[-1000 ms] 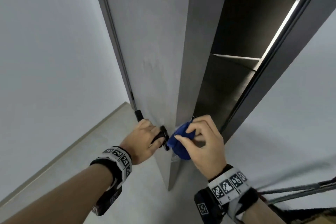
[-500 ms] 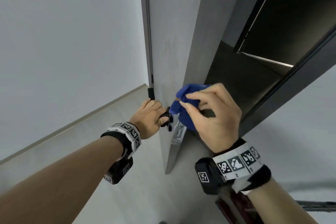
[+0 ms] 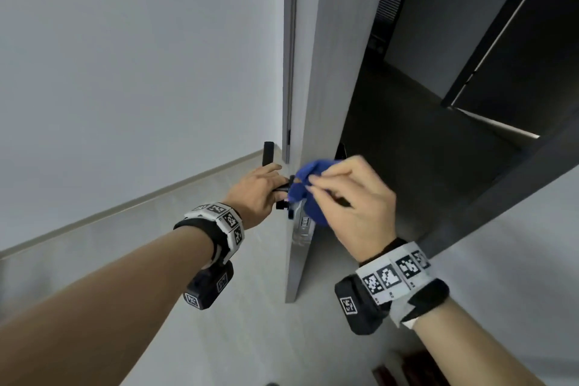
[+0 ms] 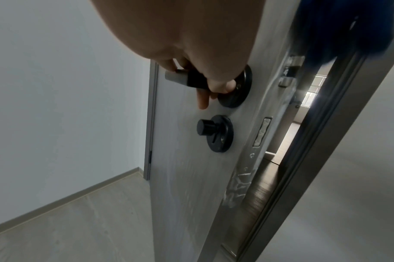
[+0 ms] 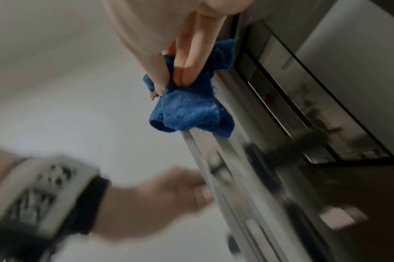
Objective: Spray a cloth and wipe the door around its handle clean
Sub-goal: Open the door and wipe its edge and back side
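The grey door (image 3: 316, 78) stood ajar in the centre of the head view, its narrow edge turned toward the camera. The black lever handle (image 4: 191, 78) on the door's left face was gripped by the left hand (image 3: 257, 191), the fingers curled around the lever close to its round rose (image 4: 238, 88), as the left wrist view showed. Directly below it in that view a black thumb-turn lock (image 4: 213, 133) was seen on its own round plate, untouched. A crumpled blue cloth (image 3: 308, 194) was pinched between the thumb and fingers of the right hand (image 3: 354, 207) and held against the door's edge at handle height, just above the metal latch plate (image 4: 262, 131). In the right wrist view the cloth (image 5: 189, 109) appeared to be pressed onto the edge strip, though that picture was blurred. A pale wall (image 3: 131, 72) filled the left of the head view and a light floor (image 3: 250, 323) lay below; a dark room was seen at upper right.
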A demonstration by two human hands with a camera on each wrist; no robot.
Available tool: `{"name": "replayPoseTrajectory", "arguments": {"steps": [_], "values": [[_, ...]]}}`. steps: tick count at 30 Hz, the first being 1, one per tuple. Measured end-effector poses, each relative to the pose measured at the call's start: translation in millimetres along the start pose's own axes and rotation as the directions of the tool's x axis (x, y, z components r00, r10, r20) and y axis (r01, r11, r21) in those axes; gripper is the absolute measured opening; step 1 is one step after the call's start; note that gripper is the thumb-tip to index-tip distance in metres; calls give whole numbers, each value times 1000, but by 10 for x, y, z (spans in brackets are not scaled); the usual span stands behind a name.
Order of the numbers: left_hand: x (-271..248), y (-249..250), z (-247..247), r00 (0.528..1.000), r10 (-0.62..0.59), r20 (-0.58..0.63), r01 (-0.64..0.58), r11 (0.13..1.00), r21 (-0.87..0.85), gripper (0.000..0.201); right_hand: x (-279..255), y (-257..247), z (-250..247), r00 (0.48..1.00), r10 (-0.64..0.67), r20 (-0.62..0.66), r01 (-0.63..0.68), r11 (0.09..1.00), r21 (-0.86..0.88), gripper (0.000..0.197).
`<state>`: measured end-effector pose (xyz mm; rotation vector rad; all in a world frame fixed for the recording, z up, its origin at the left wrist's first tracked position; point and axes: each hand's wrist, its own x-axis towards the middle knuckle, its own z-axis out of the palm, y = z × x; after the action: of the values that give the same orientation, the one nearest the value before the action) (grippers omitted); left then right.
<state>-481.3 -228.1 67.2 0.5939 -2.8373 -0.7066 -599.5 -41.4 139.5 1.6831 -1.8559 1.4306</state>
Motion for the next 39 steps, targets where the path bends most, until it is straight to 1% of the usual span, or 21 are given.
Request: {"name": "replayPoseTrajectory", "arguments": {"steps": [2,4,5,8,9,11,13,15,17,18,20,21,24,26,28,30,32,33,36,37,39], "values": [[-24,-1,27,999,-15,-33,15,1000,-8,32,233,-76,-116,994,-57,-89,59,998,19,6],[-42,41,53,998,-37,-54,37,999,9,29,359,-95,-130,990,-81,-116,87,995,48,5],[-47,67,53,997,-44,-70,44,999,3,31,340,-72,-91,994,-67,-92,73,995,65,5],[-50,86,40,998,-41,-57,37,997,-64,51,-19,106,104,995,16,103,-24,997,75,5],[-52,67,55,998,-37,-50,33,997,-75,51,-162,193,156,988,47,147,-61,994,88,5],[-70,20,131,995,1,-97,-7,998,-62,43,-349,351,212,984,100,150,-120,984,134,11],[-88,18,245,978,57,-199,-62,998,-20,36,-402,441,217,990,80,118,-94,989,116,14],[-109,51,365,944,87,-318,-87,996,15,31,-422,494,229,996,-1,88,-5,998,63,13],[-92,61,460,892,102,-440,-86,995,54,35,-461,549,259,996,-88,23,87,996,36,11],[-69,53,486,870,108,-481,-75,993,87,39,-487,575,280,991,-131,-19,132,991,33,10],[-7,25,496,839,127,-530,-57,988,145,43,-504,621,325,974,-210,-87,213,977,27,10],[13,14,492,827,144,-544,-69,985,155,43,-504,635,342,965,-237,-108,242,970,32,10],[85,-47,502,759,204,-619,-147,979,142,44,-507,683,426,937,-304,-172,314,949,33,12],[128,-91,559,713,201,-672,-183,978,98,46,-546,743,494,918,-335,-214,347,938,22,12],[167,-126,626,649,205,-732,-214,973,83,47,-620,826,557,895,-359,-267,371,929,-4,11],[194,-134,687,579,220,-785,-226,968,105,44,-781,932,652,877,-377,-299,385,922,-35,9],[204,-127,730,519,246,-819,-238,961,138,37,-1038,1073,843,874,-394,-286,396,917,-52,5],[202,-126,755,503,257,-825,-236,959,154,37,-1176,1148,963,874,-405,-270,405,912,-60,5],[239,-111,801,476,296,-828,-233,951,206,38,-1432,1377,1244,841,-432,-327,438,897,-58,6],[249,-98,810,463,310,-831,-234,946,222,38,-1466,1443,1278,827,-441,-349,454,890,-51,7],[265,-76,839,443,339,-830,-239,937,256,39,-1548,1538,1284,821,-446,-356,465,885,-34,9]]}}
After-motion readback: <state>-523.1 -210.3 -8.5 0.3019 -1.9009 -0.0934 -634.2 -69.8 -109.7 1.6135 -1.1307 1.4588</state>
